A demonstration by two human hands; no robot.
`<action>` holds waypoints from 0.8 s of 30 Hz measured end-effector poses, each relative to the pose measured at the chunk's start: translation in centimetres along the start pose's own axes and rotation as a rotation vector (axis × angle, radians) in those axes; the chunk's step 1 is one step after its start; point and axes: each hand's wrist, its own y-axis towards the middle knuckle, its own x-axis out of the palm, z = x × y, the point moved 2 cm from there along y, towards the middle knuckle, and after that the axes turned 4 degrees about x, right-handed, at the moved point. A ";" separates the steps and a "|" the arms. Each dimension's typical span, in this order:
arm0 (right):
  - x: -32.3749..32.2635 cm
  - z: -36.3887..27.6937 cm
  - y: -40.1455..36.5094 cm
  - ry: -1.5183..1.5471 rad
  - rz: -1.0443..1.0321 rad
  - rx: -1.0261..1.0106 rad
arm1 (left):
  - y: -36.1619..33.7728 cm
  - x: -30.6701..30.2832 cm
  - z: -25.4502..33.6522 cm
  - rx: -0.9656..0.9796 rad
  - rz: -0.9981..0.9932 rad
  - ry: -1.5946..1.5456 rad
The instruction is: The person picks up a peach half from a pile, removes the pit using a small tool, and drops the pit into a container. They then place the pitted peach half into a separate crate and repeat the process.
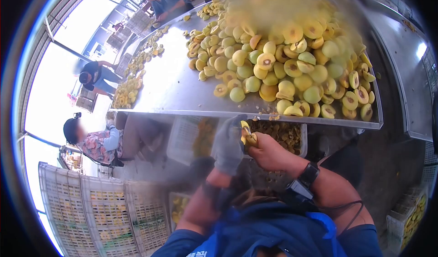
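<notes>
A cut peach [247, 136] is held just below the near edge of the counter [173, 83], between both hands and clear of the counter surface. The right hand [270, 154] is bare, with a watch [309, 174] worn at the wrist; its grip is pressed together around the peach from the right. The left hand [228, 145] is covered by a grey glove, with fingers curled against the peach's left side; because of blur, it cannot be told whether its grip is pinching the fruit or only touching it. A pile [283, 56] of yellow-green halves is spread over the right and far parts of the counter. A bin [285, 138] of dark pits is seen under the counter edge, just behind the hands. White crates [91, 202] are stacked at lower left. Three other workers [93, 143] [93, 76] [164, 1] are placed along the counter's far side.
</notes>
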 end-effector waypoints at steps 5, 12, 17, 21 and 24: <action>-2.2 -5.1 -0.5 0.429 -0.339 0.368 | 0.1 -0.3 -0.1 0.176 -0.029 0.002; -1.0 -0.7 0.4 0.115 -0.020 0.167 | 0.9 0.2 1.8 0.272 -0.144 0.087; -1.4 -2.7 -0.3 -0.193 -0.012 0.275 | 0.5 0.6 -3.1 0.380 0.005 0.366; -1.2 -1.3 0.2 0.215 -0.273 0.336 | 0.2 2.3 -3.8 -0.166 0.204 -0.323; 1.1 1.5 -0.3 0.287 -0.142 0.098 | -0.2 2.1 -2.1 0.090 0.063 -0.043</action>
